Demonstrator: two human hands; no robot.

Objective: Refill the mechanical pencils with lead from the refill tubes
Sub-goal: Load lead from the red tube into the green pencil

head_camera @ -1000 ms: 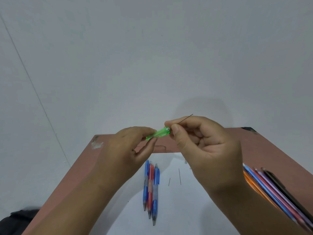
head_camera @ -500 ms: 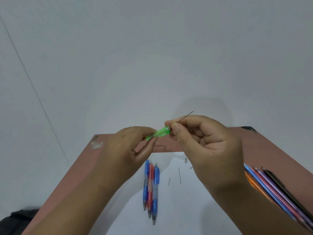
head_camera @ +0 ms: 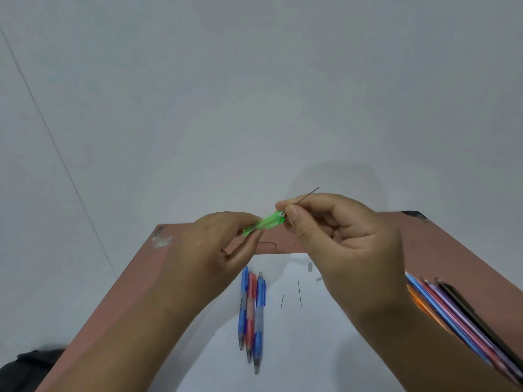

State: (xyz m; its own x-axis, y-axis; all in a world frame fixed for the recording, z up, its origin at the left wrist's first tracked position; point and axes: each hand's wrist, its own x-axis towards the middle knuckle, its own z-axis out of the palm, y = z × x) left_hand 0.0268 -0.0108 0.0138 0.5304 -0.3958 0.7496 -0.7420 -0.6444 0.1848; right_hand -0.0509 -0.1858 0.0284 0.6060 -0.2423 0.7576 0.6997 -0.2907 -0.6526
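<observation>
Mid-refill: left hand (head_camera: pixel 203 250) grips the green pencil (head_camera: pixel 264 223) above the desk (head_camera: pixel 452 256), right hand (head_camera: pixel 339 239) pinches a lead (head_camera: pixel 308 194) at its open end, w/ three pencils (head_camera: pixel 250 312) & two loose leads (head_camera: pixel 299 292) waiting below, so prob. plenty left.

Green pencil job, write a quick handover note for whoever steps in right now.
Left hand grips the green pencil. Right hand pinches a lead at the pencil's open end, not yet fully in.
Three blue and red pencils lie on the white sheet, two loose leads beside them. Coloured pencils lie at right on the table.
Left: finish feeding the lead, then the rest.
</observation>
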